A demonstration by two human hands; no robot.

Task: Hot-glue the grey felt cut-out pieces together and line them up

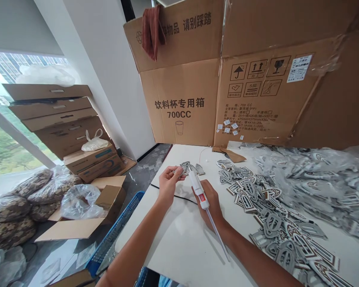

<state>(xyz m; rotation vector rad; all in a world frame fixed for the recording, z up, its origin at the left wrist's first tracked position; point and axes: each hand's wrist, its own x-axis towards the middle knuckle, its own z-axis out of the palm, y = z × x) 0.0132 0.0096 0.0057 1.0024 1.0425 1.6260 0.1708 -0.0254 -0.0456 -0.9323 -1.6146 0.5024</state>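
My right hand [211,201] is wrapped round a white glue gun [196,184], with a long translucent glue stick [217,231] jutting from its rear end. Its nozzle points away from me, at a small grey cut-out piece [185,167]. That piece is pinched between the thumb and fingers of my left hand [170,178]. Just right of the nozzle, another grey arched piece [200,170] lies on the white table [179,231]. Whether the nozzle touches the held piece is too small to tell.
Grey and brown cut-out pieces [245,187] lie heaped on the right, beside plastic-bagged ones [320,179]. A black cord [184,198] crosses the table. Large cardboard panels [182,83] stand behind. At floor level on the left are a blue basket [115,229] and an open carton [113,203].
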